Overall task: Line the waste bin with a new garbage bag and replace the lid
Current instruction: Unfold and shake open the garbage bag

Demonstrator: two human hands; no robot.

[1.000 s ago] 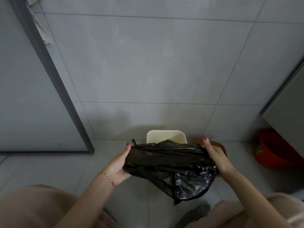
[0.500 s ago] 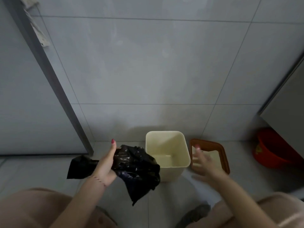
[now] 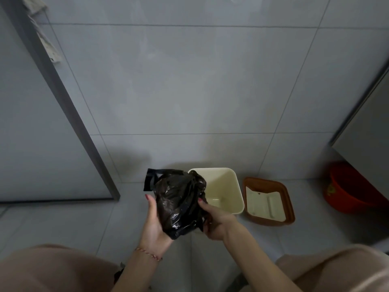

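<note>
On tiled floor (image 3: 63, 224), both hands clutch black bag (image 3: 179, 199) over empty bin (image 3: 235, 186).

The single head camera looks steeply down and forward from above, close to the hands, toward the floor (image 3: 63, 224) and the tiled wall (image 3: 189, 81).

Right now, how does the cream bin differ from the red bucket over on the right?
The cream bin is pale and square-mouthed; the red bucket is bright red and rounded. The bin stands in full view near the wall, partly behind the black bag held by the left hand and right hand; the bucket sits half tucked under a cabinet. Both rest upright on the tiled floor, open-topped.
</note>
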